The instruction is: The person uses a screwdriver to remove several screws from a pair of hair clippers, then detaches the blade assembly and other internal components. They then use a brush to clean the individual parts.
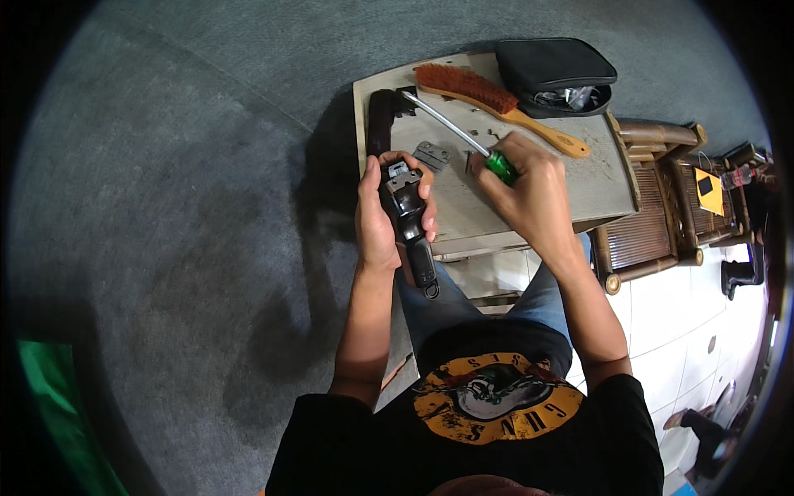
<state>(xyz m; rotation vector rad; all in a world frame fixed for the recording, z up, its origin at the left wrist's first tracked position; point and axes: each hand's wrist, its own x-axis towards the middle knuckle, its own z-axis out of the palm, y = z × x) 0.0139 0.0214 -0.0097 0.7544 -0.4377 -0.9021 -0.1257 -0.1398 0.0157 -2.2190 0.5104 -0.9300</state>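
Observation:
My left hand (380,217) is wrapped around a black hair clipper (407,207), its metal head end up and its hanging loop towards me. No blade shows on that head. My right hand (533,186) grips the green handle of a screwdriver (451,126), whose shaft slants up and left, away from the clipper. The screwdriver's tip is near a small dark piece (406,106) at the table's far left. Between the two hands, a grey metal clipper blade (432,156) lies on the table. Beyond my left hand is a dark, rounded long object (380,124), its kind unclear.
On the worn, pale table (471,223), a wooden-handled brush (496,103) with reddish bristles lies beside an open black pouch (556,74). A bamboo chair (641,211) stands to the right. A dark grey wall (207,165) borders the left side.

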